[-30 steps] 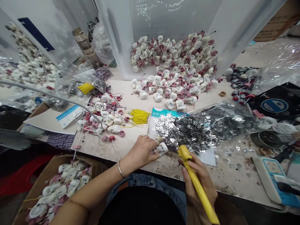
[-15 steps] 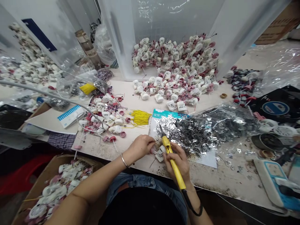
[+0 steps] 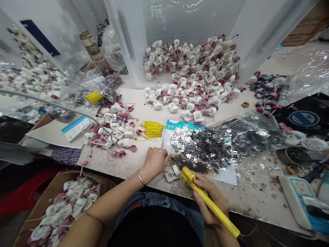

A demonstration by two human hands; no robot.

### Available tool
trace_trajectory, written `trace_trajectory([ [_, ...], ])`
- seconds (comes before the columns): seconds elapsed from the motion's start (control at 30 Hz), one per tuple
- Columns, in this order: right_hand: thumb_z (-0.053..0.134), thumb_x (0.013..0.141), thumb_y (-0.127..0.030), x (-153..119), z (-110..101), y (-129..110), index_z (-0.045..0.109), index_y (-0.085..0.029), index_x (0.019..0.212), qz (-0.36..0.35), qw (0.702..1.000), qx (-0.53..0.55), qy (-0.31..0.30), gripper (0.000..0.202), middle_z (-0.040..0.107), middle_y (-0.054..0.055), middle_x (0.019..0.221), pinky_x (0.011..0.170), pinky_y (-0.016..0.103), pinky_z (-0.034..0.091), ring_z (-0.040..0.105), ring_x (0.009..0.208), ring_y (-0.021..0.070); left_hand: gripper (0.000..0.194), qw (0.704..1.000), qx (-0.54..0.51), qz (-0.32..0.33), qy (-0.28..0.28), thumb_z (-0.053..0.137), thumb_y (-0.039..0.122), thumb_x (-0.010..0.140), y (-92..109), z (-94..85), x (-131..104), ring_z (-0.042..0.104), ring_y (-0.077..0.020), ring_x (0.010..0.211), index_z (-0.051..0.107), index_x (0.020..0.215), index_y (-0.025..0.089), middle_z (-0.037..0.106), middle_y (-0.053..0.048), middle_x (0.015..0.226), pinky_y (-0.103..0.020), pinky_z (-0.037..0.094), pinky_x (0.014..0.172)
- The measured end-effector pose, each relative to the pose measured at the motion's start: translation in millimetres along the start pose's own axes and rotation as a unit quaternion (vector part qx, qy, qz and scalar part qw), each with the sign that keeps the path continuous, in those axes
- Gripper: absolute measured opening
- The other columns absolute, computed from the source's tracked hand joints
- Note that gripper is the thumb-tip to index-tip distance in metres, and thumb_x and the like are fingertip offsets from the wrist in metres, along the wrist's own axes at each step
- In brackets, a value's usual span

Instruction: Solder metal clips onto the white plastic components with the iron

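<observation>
My right hand (image 3: 214, 197) grips a yellow soldering iron (image 3: 226, 219), its tip pointing up and left at the table's near edge. Close to the tip sits a small white plastic housing (image 3: 171, 174) with thin wires, resting on the tabletop between my hands. My left hand (image 3: 155, 162) is closed in a pinch just left of the iron's tip; whatever its fingertips hold is too small or hidden to make out. Just beyond the hands, small silver and dark metal pieces (image 3: 210, 147) are heaped on a sheet.
A bundle of yellow wires (image 3: 153, 129) lies ahead of my left hand, beside mixed white and pink parts (image 3: 124, 142). More housings spill from a clear bin (image 3: 131, 65). A box of parts (image 3: 55, 181) stands low left; a power strip (image 3: 295, 195) lies right.
The soldering iron's tip has swung down from above the metal pieces to beside my left fingertips. My right hand has moved right and lower, leaving the white housing on the table.
</observation>
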State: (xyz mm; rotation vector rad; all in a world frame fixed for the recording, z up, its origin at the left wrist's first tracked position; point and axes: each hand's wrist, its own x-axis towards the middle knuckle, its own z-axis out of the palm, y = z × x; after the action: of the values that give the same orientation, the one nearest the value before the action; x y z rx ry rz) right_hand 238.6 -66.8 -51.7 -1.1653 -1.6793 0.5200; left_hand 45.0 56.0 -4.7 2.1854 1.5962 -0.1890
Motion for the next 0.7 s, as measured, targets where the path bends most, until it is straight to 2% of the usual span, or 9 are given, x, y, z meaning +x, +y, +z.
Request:
trace_trajectory([
  [0.17, 0.053, 0.081, -0.007, 1.5, 1.2, 1.1, 0.053, -0.018, 0.130, -0.029, 0.998, -0.027, -0.054, 0.050, 0.060, 0.010, 0.128, 0.094, 0.039, 0.056, 0.060, 0.117, 0.0240, 0.025, 1.000, 0.020, -0.010, 0.006, 0.048, 0.022, 0.089, 3.1, 3.7, -0.7, 0.065, -0.0262, 0.085, 0.070, 0.079, 0.015, 0.073, -0.010, 0.081, -0.038, 0.041, 0.078],
  [0.43, 0.056, 0.078, -0.003, -3.5, 2.8, -0.2, 0.056, -0.017, 0.123, -0.023, 1.000, -0.012, -0.013, 0.047, 0.060, 0.011, 0.127, 0.092, 0.039, 0.057, 0.061, 0.116, 0.0249, 0.025, 1.000, 0.011, -0.013, 0.016, 0.047, 0.022, 0.090, 2.2, 7.6, -3.1, 0.065, -0.0243, 0.086, 0.069, 0.080, 0.016, 0.073, -0.009, 0.083, -0.037, 0.040, 0.079],
  [0.7, 0.053, 0.081, -0.004, 6.0, 2.0, -2.8, 0.052, -0.016, 0.131, -0.072, 0.993, -0.061, -0.064, 0.052, 0.061, 0.013, 0.126, 0.092, 0.036, 0.057, 0.061, 0.115, 0.0230, 0.024, 1.000, 0.015, -0.018, 0.019, 0.048, 0.021, 0.089, 1.1, 6.0, -1.1, 0.066, -0.0251, 0.086, 0.069, 0.080, 0.016, 0.073, -0.009, 0.083, -0.037, 0.040, 0.078],
])
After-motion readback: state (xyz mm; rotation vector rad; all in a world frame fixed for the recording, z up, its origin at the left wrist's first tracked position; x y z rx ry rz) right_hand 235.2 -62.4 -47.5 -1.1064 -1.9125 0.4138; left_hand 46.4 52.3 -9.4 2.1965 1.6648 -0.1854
